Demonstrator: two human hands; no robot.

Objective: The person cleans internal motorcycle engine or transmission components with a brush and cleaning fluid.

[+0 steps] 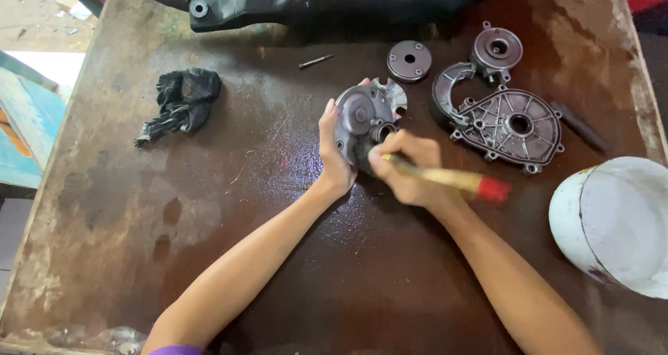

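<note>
Two hands (334, 153) (403, 170), casing (365, 115), brush (452, 179), rag (181, 101)

Grey metal cover (365, 115) (tilted upright), brush (445, 179) against it

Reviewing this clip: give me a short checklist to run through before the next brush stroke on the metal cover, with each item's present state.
1. Left hand steadies the grey cast-metal engine cover on its edge: ok.
2. Right hand grips the wooden-handled brush with red tip: ok.
3. Bristles touching the cover: cannot tell, hidden and blurred.
4. White round bucket near the right hand: ok.
5. Black crumpled rag lies apart from both hands on the brown wet wooden table: ok.
6. Large ribbed grey metal casing lies apart from the hands: ok.
</note>
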